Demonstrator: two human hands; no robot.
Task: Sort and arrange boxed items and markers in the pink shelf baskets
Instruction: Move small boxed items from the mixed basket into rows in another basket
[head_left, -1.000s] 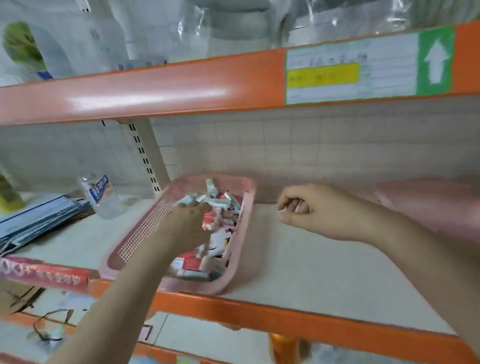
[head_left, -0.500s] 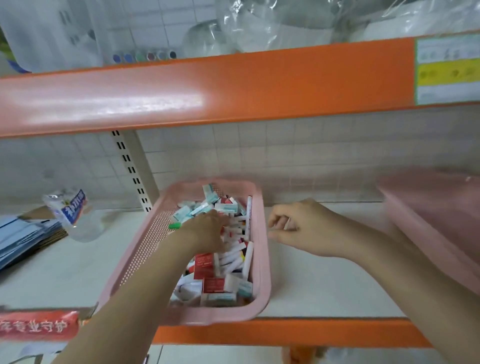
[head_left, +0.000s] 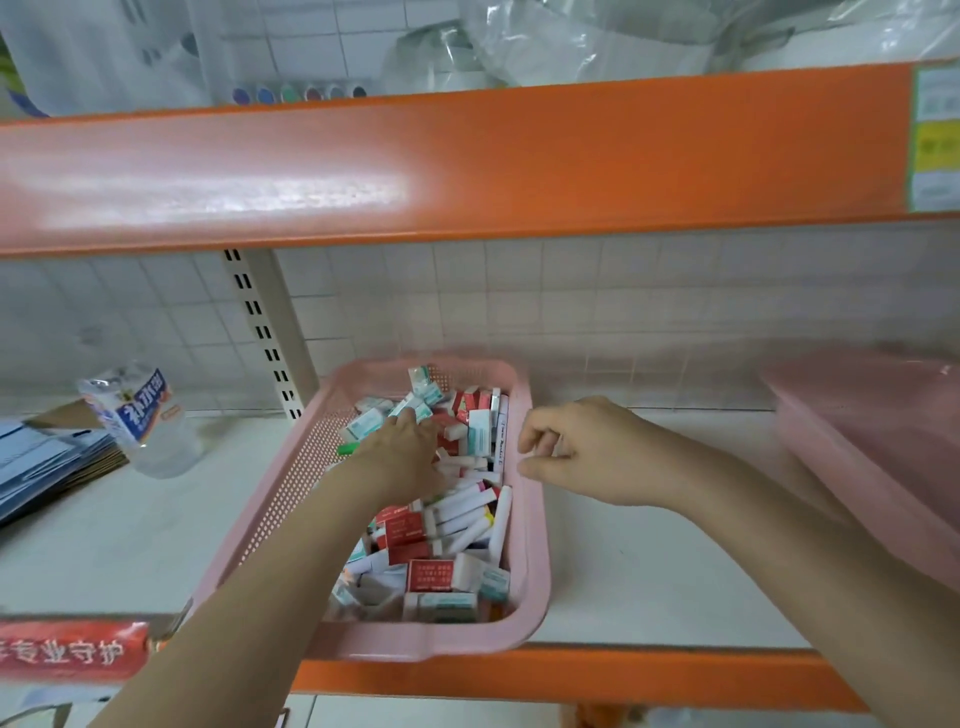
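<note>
A pink basket (head_left: 524, 618) sits on the white shelf board (head_left: 649, 582), its front lip out over the orange front rail (head_left: 571, 675). It holds a loose jumble of small boxes — red-and-white ones (head_left: 434, 574) toward the basket's front, teal-and-white ones (head_left: 363, 423) toward its back wall — with white markers (head_left: 470, 501) lying heaped along the basket's right side.

The left hand (head_left: 402, 454) reaches down into the middle of the basket, fingers buried among the boxes; whether they pinch anything cannot be told. The right hand (head_left: 582, 449) hangs just outside the basket's right rim, fingers loosely curled, holding nothing visible.

Well to the right of the basket a second pink basket (head_left: 857, 441) stands on the same board — blurred, contents not readable. To the left of the basket stands a clear water bottle (head_left: 140, 415) with a blue label, and beyond it a flat stack of blue sheets (head_left: 47, 467).
</note>
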